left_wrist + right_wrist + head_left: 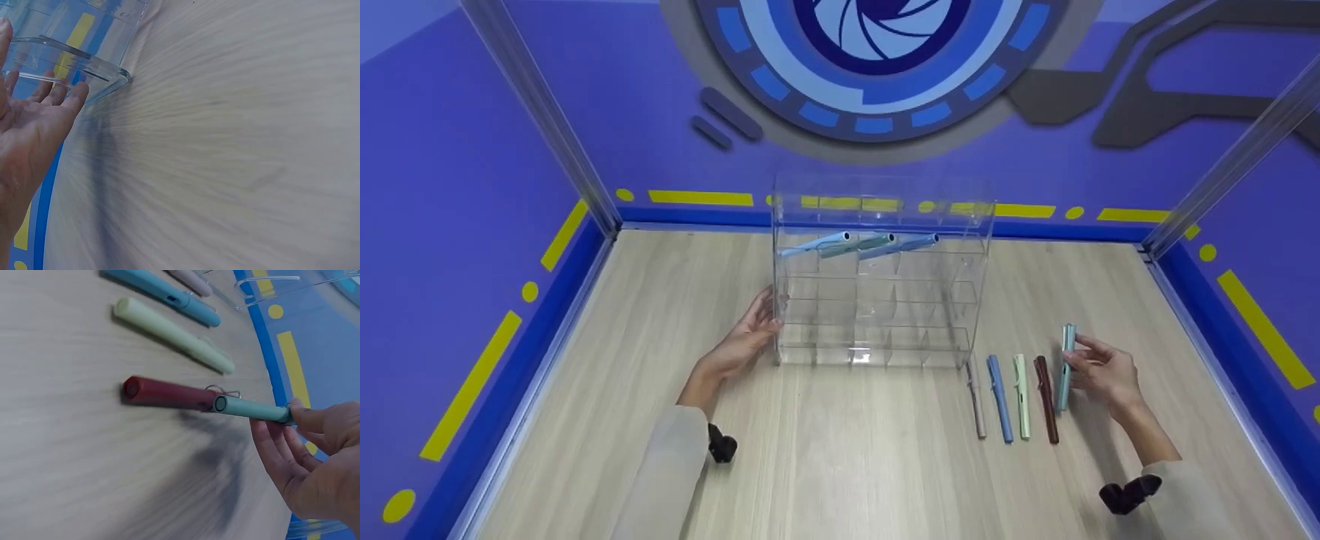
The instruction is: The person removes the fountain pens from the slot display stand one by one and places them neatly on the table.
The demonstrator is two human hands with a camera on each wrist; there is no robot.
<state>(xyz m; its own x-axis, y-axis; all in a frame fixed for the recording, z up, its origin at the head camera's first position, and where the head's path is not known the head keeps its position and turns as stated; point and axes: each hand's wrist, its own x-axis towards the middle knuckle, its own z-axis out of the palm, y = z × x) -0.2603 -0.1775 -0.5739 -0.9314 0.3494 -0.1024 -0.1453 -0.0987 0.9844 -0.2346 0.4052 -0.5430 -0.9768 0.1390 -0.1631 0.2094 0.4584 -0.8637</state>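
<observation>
A clear acrylic rack with many compartments [877, 360] stands on the table. My left hand [742, 337] rests at its left side, thumb near the front edge; in the left wrist view the relaxed fingers [75, 100] spread against the clear wall. My right hand [1106, 375] pinches a teal pen [1067, 367] between thumb and fingers, held nearly upright over the table. Left of it lie a dark red pen [1046, 401], a pale green pen [1021, 397], a blue pen [1000, 397] and a greyish-mauve pen [976, 401] in a row.
In an upper row of the rack lie a light blue pen [817, 244], a green pen [859, 246] and another blue pen [900, 246], ends facing forward. Blue-purple panels with yellow marks [701, 198] enclose the wooden table [840, 465] at the back and sides.
</observation>
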